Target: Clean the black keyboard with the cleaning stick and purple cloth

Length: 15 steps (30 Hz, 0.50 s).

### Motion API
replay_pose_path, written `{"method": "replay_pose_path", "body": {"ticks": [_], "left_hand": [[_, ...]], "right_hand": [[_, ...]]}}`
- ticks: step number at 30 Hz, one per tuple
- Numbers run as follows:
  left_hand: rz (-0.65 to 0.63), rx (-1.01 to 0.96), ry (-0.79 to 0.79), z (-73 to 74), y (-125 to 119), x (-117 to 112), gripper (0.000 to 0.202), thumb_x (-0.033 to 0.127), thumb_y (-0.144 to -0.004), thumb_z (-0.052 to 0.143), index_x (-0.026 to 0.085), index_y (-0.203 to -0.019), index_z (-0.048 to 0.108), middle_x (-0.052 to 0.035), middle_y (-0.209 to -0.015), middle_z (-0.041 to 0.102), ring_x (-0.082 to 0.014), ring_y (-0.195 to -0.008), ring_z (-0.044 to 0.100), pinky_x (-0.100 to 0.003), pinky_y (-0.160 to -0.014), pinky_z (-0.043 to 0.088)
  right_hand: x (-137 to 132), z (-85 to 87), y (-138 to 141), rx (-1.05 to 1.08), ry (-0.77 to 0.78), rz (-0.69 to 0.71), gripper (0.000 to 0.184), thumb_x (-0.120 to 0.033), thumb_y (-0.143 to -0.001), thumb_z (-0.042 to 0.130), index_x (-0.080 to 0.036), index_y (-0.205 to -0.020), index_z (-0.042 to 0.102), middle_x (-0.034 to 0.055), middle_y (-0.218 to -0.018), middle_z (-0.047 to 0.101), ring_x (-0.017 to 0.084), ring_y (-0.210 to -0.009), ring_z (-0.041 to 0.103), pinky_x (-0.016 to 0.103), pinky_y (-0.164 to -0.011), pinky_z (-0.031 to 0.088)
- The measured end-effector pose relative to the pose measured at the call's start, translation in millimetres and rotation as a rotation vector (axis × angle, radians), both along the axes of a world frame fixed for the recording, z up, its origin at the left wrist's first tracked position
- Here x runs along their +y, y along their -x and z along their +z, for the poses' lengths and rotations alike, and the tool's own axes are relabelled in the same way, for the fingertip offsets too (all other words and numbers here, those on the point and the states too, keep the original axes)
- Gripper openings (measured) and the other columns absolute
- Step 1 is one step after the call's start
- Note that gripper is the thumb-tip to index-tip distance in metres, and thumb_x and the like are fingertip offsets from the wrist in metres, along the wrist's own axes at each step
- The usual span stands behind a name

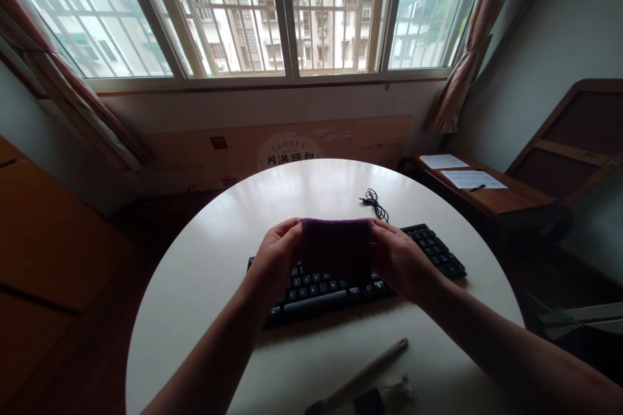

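Note:
A dark purple cloth (335, 249) hangs stretched between my two hands, above a black keyboard (316, 301). My left hand (280, 253) pinches its upper left corner, and my right hand (396, 249) pinches the upper right one. The cloth and my hands cover much of the keyboard's middle; its number pad shows at the right. Behind the keyboard lies a coiled black cable (374, 204). Closer to me are a grey stick-like handle (365, 369) and some small dark and pale items (372, 399) that I cannot make out.
Everything rests on a round white table (195, 285). To the right stands a wooden chair or bench (516, 198) with papers (472, 179) and a pen (477, 187) on it. A printed cardboard panel (204, 149) leans below the barred window (287, 13).

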State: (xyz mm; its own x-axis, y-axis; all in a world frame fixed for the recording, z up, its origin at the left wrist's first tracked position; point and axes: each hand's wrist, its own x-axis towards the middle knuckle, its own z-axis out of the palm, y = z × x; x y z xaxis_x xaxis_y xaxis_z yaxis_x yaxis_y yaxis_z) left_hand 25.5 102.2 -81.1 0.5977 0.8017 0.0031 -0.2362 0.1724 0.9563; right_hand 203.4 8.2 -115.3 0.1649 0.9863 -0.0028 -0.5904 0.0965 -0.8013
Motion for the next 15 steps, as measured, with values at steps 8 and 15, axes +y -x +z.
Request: {"method": "replay_pose_path", "body": {"ticks": [8,15], "left_hand": [[0.079,0.11,0.085,-0.1,-3.3,-1.9,0.026,0.039,-0.071,0.071,0.016,-0.07,0.059,0.0013,-0.058,0.056,-0.0114,-0.051,0.051,-0.018,-0.044,0.037],[0.044,0.154,0.235,-6.8,-2.4,3.2,0.034,0.048,-0.074,0.068,0.015,-0.07,0.061,-0.0017,-0.061,0.06,-0.0129,-0.051,0.053,-0.021,-0.045,0.04]], "right_hand": [[-0.3,-0.7,5.7,0.057,0.133,0.146,0.028,-0.043,-0.09,0.057,-0.02,-0.105,0.063,0.0048,-0.091,0.067,0.016,-0.077,0.064,0.029,-0.068,0.053],[-0.3,-5.6,6.4,-0.064,0.042,0.107,0.023,-0.029,-0.081,0.073,-0.018,-0.085,0.054,-0.0019,-0.077,0.059,0.009,-0.066,0.058,0.02,-0.059,0.051]]}}
